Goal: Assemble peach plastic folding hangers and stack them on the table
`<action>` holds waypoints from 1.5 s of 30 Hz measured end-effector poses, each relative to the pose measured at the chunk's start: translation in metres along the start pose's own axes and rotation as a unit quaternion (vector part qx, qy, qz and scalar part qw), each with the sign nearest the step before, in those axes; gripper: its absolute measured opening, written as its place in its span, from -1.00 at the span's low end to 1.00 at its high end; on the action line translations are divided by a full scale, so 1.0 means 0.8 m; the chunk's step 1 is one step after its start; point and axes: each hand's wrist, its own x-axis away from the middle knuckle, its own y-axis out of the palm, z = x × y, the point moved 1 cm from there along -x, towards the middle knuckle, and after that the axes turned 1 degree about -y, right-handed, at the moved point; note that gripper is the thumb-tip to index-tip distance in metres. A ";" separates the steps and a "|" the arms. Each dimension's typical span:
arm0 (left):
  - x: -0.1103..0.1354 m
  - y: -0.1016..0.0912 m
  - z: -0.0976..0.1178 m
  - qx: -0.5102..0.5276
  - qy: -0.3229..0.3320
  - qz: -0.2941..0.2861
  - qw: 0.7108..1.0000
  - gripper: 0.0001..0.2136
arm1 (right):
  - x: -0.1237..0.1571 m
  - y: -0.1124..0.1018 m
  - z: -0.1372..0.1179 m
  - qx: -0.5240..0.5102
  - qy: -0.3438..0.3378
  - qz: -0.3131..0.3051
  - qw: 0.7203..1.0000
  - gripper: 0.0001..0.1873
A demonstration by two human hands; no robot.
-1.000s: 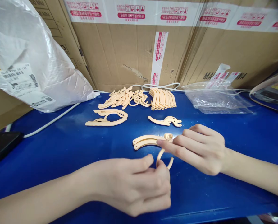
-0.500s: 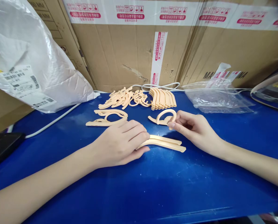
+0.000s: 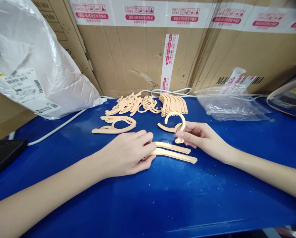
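My left hand (image 3: 128,153) grips the near end of a long, curved peach plastic arm piece (image 3: 174,153) that lies flat on the blue table (image 3: 162,198). My right hand (image 3: 199,137) pinches a peach plastic hook (image 3: 175,123) and holds it upright, its foot just above the arm piece's far end. Another curved peach part (image 3: 166,128) lies right behind the hook. An assembled peach piece (image 3: 114,125) rests to the left of it.
A loose heap of peach parts (image 3: 133,104) and a neat stack of curved ones (image 3: 174,104) lie at the back. Cardboard boxes (image 3: 148,49) wall the rear. A white plastic bag (image 3: 31,59) is at left, clear bags (image 3: 233,104) at right, and a white cable (image 3: 56,129).
My right hand has turned the hook from lying over to standing upright and brought it nearer the arm piece. My left hand has stayed on the arm piece.
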 end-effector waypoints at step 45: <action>0.005 0.004 0.005 0.223 -0.219 0.035 0.949 -0.85 | -0.004 -0.006 0.005 -0.094 -0.012 -0.063 0.993 -0.86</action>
